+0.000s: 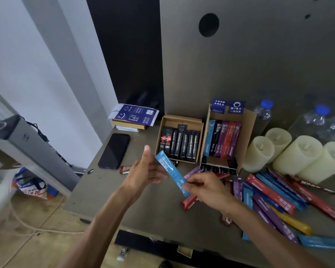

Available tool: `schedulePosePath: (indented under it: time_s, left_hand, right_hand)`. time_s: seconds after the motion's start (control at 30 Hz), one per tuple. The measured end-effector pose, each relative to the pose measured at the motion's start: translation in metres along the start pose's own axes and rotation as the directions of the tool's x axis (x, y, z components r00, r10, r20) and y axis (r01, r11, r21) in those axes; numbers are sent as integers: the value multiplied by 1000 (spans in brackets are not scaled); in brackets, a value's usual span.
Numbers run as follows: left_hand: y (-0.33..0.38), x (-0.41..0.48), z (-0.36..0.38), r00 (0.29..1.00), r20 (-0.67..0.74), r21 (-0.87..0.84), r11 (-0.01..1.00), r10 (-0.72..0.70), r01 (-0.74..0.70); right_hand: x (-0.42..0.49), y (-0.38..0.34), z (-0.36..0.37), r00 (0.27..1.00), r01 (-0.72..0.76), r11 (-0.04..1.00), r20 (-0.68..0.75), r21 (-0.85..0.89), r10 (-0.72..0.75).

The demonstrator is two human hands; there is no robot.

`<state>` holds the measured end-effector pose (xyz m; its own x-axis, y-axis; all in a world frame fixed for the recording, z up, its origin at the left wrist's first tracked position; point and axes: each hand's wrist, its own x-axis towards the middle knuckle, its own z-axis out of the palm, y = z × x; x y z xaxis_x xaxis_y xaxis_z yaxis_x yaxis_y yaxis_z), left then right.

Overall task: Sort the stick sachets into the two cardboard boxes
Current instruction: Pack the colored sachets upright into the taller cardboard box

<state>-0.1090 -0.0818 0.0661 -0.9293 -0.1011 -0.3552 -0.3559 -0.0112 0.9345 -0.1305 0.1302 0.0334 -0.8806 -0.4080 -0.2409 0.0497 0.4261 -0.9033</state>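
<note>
My right hand (pixel 205 189) pinches the lower end of a light blue stick sachet (pixel 169 171), which slants up to the left above the table. My left hand (pixel 145 169) is open beside the sachet's upper end, thumb raised, fingers spread behind it. Behind the hands stand two cardboard boxes. The left box (pixel 182 119) holds several black sachets. The right box (pixel 248 130) holds blue, black, purple and red sachets. A loose pile of coloured sachets (pixel 275 198) lies on the table to the right.
A dark phone (pixel 114 150) lies at the table's left, with a blue printed carton (pixel 133 115) behind it. Three cream candles (pixel 296 155) and clear water bottles (pixel 263 113) stand at the right. The grey table edge (pixel 74 200) drops to a floor with cables.
</note>
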Motion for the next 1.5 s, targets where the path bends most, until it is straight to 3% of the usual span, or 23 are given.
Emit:
schedulePosePath:
  time_s: [0.13,0.37,0.57,0.67,0.87,0.97,1.13,1.23,1.5]
  left_hand:
    - [-3,3,13,998,37,92,995,46,-49]
    - [-3,15,32,991,54,256,957,126,-136]
    - [2,22,43,981,106,264,947,162,-185]
    - [2,24,50,961,189,349,901,201,-257]
    - [15,36,65,943,222,415,851,249,-323]
    - [20,45,73,944,224,361,880,242,-310]
    - [20,65,92,946,182,525,787,268,-324]
    - [18,74,106,940,116,548,769,320,-329]
    - [12,82,111,932,81,568,752,353,-334]
  right_hand:
    - [-3,-2,-7,997,-73,991,30,113,70]
    - [-7,4,-16,997,-79,986,32,148,75]
    - [-8,3,-24,997,-48,985,-49,165,56]
    - [-10,4,-28,996,-30,986,-77,163,43]
    - [-3,6,-37,986,29,995,-168,91,-13]
    - [6,8,-46,948,12,991,-316,136,32]
    - [47,18,-70,813,-150,989,-567,18,134]
    - [70,23,-76,774,-249,966,-614,-73,153]
    - [93,28,-69,751,-346,937,-612,-44,249]
